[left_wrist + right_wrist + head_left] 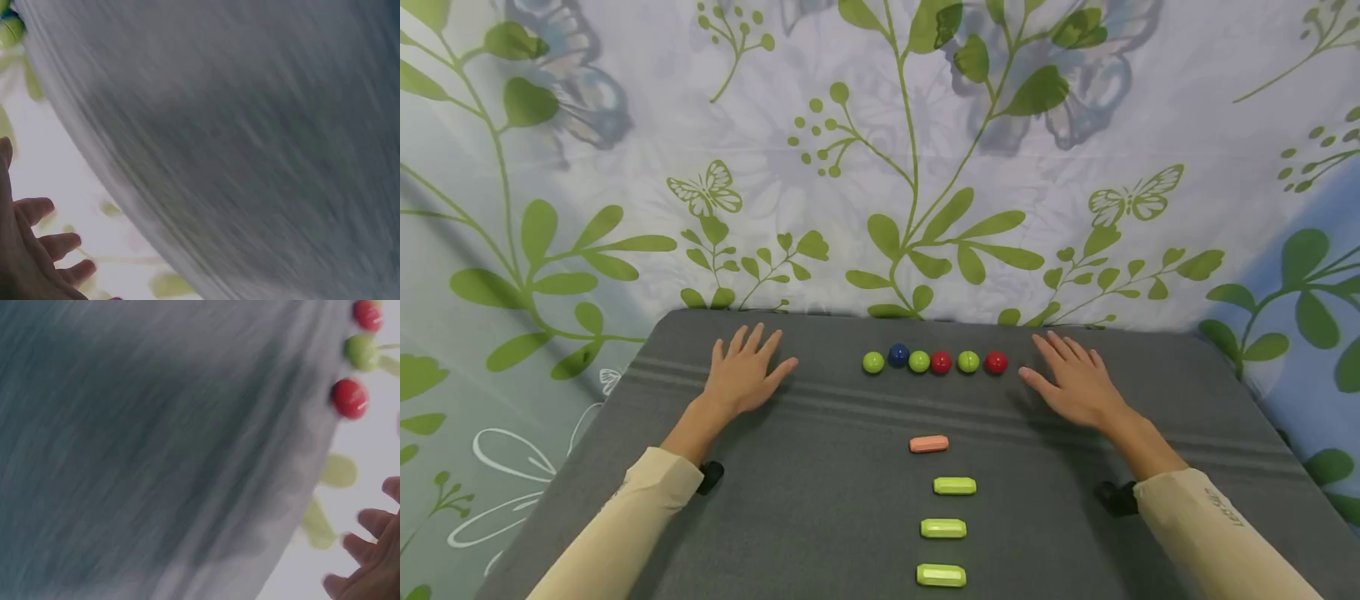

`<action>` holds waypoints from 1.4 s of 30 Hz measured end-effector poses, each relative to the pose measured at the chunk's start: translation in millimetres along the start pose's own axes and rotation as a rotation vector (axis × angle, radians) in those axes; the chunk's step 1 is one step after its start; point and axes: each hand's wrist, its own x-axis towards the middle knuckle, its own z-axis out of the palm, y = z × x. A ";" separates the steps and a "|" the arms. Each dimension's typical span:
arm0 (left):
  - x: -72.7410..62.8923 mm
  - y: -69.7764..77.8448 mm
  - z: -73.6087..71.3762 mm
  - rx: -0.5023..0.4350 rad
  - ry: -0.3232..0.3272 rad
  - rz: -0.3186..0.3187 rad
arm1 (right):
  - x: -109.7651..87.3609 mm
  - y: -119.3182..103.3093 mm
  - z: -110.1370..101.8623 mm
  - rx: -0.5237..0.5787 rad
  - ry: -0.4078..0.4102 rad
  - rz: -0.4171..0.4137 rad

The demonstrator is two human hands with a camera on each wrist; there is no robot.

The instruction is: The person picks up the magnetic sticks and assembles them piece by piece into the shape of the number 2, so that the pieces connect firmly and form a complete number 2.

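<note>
My left hand (741,375) is spread over the left part of the grey table, fingers straight and pointing away, holding nothing. Over on the right, my right hand (1078,383) is likewise spread with nothing in it. Between them runs a row of small balls: a green ball (873,362), a blue ball (898,355), another green ball (919,361), a red ball (941,362), a further green ball (968,362) and a red ball (996,362) nearest my right hand. Whether either palm touches the table I cannot tell.
Nearer me lie an orange faceted stick (928,444) and several yellow-green sticks, among them one (954,486) just below it. The grey table (820,500) ends at the back against a leaf-and-butterfly patterned cloth (760,208).
</note>
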 end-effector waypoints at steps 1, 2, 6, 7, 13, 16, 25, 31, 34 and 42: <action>-1.2 7.1 -0.3 0.000 0.006 0.020 | 1.7 -4.4 -0.2 0.042 0.007 -0.012; -2.2 15.2 -0.7 -0.001 0.012 0.041 | 3.8 -9.0 -0.5 0.088 0.008 -0.017; -5.8 52.6 -1.3 -0.034 0.035 0.113 | 14.4 -26.0 -0.8 0.274 -0.014 0.011; -6.9 62.6 -1.1 -0.061 0.036 0.128 | 17.1 -29.5 -0.3 0.307 -0.017 0.022; -14.3 115.5 13.7 -0.246 -0.014 0.244 | 29.1 -38.1 8.5 0.367 -0.014 0.092; -15.9 134.2 22.6 -0.342 -0.071 0.280 | 33.8 -37.2 15.3 0.362 -0.008 0.122; -13.3 162.8 38.2 -0.466 -0.201 0.300 | 39.5 -35.0 26.3 0.323 0.004 0.147; -14.0 169.2 45.5 -0.322 -0.166 0.352 | 40.5 -36.4 28.1 0.289 0.001 0.155; -14.7 171.2 45.8 -0.316 -0.166 0.370 | 39.7 -36.6 29.2 0.281 0.000 0.162; -15.6 172.3 43.9 -0.345 -0.194 0.364 | 38.3 -36.4 31.5 0.283 0.003 0.169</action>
